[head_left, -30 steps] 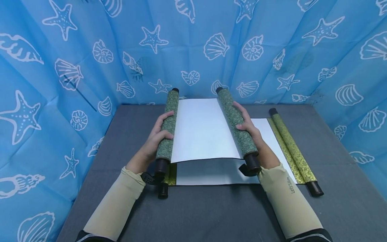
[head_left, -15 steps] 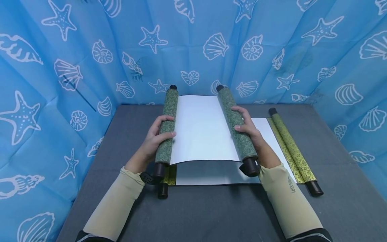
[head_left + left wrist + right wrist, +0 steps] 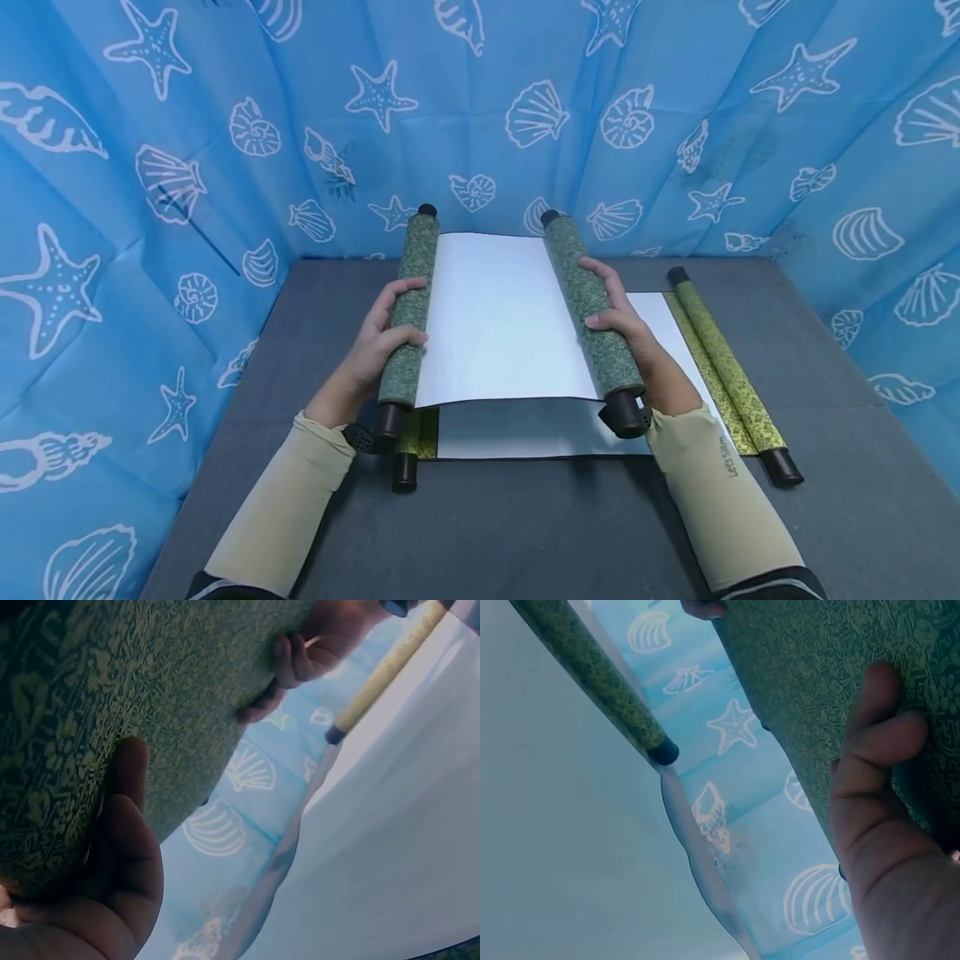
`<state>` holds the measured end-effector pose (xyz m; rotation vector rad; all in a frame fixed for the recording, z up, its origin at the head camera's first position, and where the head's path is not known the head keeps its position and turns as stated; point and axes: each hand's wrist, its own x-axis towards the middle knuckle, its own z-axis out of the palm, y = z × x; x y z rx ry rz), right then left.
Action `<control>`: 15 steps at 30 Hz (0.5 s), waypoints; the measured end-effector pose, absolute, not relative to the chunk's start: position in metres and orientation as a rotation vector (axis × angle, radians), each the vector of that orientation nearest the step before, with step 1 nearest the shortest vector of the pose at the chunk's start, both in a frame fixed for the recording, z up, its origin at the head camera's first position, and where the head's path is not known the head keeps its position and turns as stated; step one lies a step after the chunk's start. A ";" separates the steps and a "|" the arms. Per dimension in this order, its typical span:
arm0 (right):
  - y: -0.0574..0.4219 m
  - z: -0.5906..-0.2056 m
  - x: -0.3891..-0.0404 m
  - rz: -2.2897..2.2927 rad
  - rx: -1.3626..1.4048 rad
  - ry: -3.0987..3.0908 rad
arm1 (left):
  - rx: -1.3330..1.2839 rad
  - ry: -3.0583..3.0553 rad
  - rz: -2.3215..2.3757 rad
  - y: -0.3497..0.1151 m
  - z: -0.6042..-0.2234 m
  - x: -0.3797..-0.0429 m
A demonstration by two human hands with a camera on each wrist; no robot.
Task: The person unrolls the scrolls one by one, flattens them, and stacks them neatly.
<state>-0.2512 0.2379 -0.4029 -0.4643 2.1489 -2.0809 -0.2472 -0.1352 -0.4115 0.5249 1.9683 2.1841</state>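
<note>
In the head view, a green scroll [image 3: 501, 321] is partly unrolled, its white sheet spread between two rolls with dark end knobs. My left hand [image 3: 377, 340] grips the left roll [image 3: 419, 250], thumb over the near face. The right roll [image 3: 572, 258] is gripped by my right hand [image 3: 628, 321], fingers round its outer side. Below it a yellow-green scroll [image 3: 675, 337] lies unrolled on the table, partly hidden by the green one. From the left wrist view, my fingers curl against the patterned green backing [image 3: 195, 682]; the right wrist view shows the same backing [image 3: 802, 675] beside my right fingers.
The yellow scroll's right roll [image 3: 731, 379] lies slanted on the grey table [image 3: 525, 533]. Its left roll [image 3: 405, 472] shows just its near end under my left hand. A blue curtain [image 3: 480, 125] with shells and starfish hangs behind and at both sides.
The green scroll has risen slightly, its far ends sitting higher in the head view. Its left roll has shifted a little left, widening the sheet between the rolls. The yellow scroll has stayed put.
</note>
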 end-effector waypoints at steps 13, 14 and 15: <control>0.248 -0.407 -0.259 -2.005 -0.584 2.216 | 0.561 2.046 2.125 -0.143 -0.411 -0.251; 0.248 -0.407 -0.259 -2.010 -0.586 2.211 | 0.563 2.044 2.123 -0.143 -0.411 -0.251; 0.249 -0.407 -0.258 -2.012 -0.579 2.207 | 0.566 2.043 2.122 -0.143 -0.411 -0.251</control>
